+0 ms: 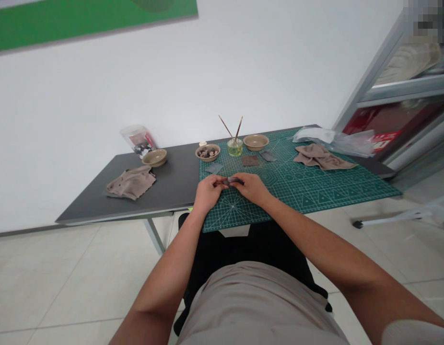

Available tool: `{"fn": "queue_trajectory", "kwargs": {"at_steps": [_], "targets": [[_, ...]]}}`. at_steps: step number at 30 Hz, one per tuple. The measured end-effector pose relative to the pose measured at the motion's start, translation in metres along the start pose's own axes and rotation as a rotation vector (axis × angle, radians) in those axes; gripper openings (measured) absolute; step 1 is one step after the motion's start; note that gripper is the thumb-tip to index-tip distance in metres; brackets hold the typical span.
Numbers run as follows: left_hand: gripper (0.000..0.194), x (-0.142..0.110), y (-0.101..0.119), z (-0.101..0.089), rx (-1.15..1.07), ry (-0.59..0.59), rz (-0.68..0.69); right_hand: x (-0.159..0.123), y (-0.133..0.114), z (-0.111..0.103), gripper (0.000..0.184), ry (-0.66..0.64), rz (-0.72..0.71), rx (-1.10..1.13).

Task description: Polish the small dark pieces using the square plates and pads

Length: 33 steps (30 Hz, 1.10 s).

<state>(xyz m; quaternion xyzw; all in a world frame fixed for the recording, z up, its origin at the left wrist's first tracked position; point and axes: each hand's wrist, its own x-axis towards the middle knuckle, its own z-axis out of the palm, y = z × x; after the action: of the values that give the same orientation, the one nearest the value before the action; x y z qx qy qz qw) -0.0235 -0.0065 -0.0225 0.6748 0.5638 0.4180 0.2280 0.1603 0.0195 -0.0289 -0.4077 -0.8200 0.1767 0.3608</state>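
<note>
My left hand [208, 192] and my right hand [253, 187] meet over the near part of the green cutting mat [279, 191]. Between the fingertips of my left hand is a small grey-brown piece [227, 181], too small to make out its kind. A dark grey, thin folded piece [237, 180] is pinched in my right fingers, against the small piece. Just beyond my hands lie a grey square sheet [215, 168], a brown square sheet [251, 160] and a dark grey sheet [268, 155].
Behind are a bowl of small brown pieces [207, 153], a glass jar [235, 147] of yellowish liquid with two brushes, and another bowl [256, 142]. Brown cloths [132, 182] lie on both sides. A third bowl [155, 158], a clear container [137, 139] and a plastic bag [333, 139] stand farther out.
</note>
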Motion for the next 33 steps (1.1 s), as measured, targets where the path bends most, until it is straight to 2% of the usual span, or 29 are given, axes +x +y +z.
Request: {"fn": "queue_trajectory", "kwargs": {"at_steps": [17,33], "targets": [[0.015,-0.0019,0.0049,-0.0029,0.062,-0.015,0.093,0.0003,-0.0028,-0.0023,0.007,-0.032,0.028,0.003],[0.016,-0.002,0.0054,-0.0032,0.091,-0.014,0.078,-0.0004,-0.0021,-0.0019,0.004,-0.018,0.005,-0.001]]}}
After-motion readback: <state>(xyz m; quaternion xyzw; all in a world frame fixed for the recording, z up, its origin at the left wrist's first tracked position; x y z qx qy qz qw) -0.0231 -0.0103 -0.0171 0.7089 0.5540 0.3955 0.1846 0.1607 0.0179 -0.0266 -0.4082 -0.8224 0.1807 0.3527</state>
